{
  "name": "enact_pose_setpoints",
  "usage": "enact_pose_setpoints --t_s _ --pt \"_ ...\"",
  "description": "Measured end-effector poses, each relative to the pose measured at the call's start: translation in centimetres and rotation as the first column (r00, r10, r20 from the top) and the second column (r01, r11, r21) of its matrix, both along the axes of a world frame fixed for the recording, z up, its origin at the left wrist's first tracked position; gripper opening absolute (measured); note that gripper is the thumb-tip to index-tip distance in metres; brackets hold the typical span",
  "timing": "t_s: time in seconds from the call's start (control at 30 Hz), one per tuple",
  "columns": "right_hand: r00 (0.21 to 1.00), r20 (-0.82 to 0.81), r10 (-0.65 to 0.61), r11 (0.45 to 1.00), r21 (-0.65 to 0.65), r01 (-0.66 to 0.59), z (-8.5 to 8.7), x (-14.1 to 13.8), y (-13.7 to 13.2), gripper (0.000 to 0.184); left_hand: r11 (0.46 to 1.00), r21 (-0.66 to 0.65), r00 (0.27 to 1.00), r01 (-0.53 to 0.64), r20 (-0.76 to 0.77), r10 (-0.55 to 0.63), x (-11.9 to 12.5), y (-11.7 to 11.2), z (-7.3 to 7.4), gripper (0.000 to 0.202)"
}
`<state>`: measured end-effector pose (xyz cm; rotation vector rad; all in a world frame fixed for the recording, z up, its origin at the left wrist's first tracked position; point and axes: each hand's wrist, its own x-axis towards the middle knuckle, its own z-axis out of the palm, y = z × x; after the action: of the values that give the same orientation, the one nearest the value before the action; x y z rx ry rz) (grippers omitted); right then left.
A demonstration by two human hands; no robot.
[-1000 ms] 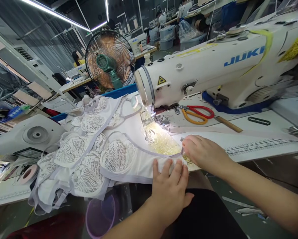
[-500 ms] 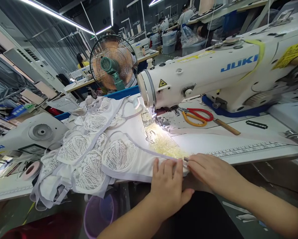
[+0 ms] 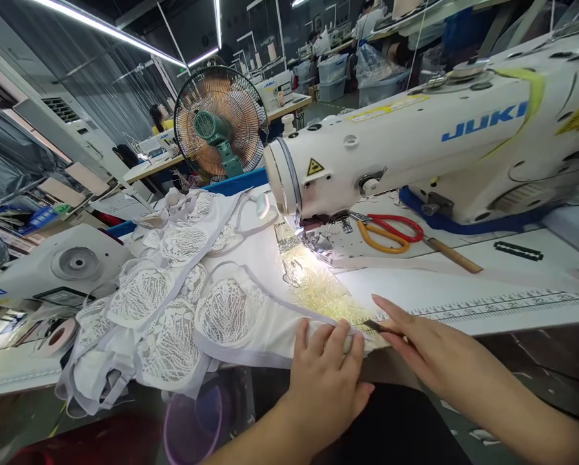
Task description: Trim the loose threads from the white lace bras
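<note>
Table (image 3: 400,284) before sewing machine (image 3: 410,148): spread left fingers (image 3: 336,341) press bra (image 3: 260,324); part-closed right fingers (image 3: 403,352) hold dark tool (image 3: 373,325), seemingly for edge work needing steadiness next.

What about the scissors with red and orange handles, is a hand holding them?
No, the scissors lie on the worktable, apart from both the left hand and right hand.
</note>
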<state>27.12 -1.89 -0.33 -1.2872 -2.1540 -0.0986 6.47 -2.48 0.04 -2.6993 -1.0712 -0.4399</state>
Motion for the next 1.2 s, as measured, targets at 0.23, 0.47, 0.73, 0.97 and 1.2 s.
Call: enact_pose_setpoints --t_s 0.23,0.47,0.73,0.97,1.2 --pt "0.998 0.037 -0.050 0.999 -0.002 0.050 0.8 -0.7 0.0 0.031 1.000 -0.018 1.000 -0.014 -0.011 0.014 0.1 -0.1 -0.3 0.051" --pt "0.996 0.079 0.028 0.986 -0.164 -0.014 1.9 -0.9 1.3 0.029 1.000 0.027 1.000 -0.005 0.001 0.005 0.0 0.0 -0.2 0.050" --pt "0.967 0.199 0.159 0.930 -0.359 -0.079 2.7 -2.1 2.7 0.022 0.999 0.050 1.000 0.002 -0.030 0.000 -0.6 -0.1 -0.7 0.053" --pt "0.993 0.105 -0.045 0.988 -0.140 0.059 3.3 -0.3 3.3 0.018 1.000 0.011 1.000 -0.007 -0.026 0.007 -0.4 -0.3 -0.7 0.050" --pt "0.993 0.082 -0.082 0.994 -0.065 0.088 4.0 1.7 3.1 0.021 1.000 -0.005 0.999 0.000 -0.036 0.000 -0.6 -0.3 -0.7 0.050"
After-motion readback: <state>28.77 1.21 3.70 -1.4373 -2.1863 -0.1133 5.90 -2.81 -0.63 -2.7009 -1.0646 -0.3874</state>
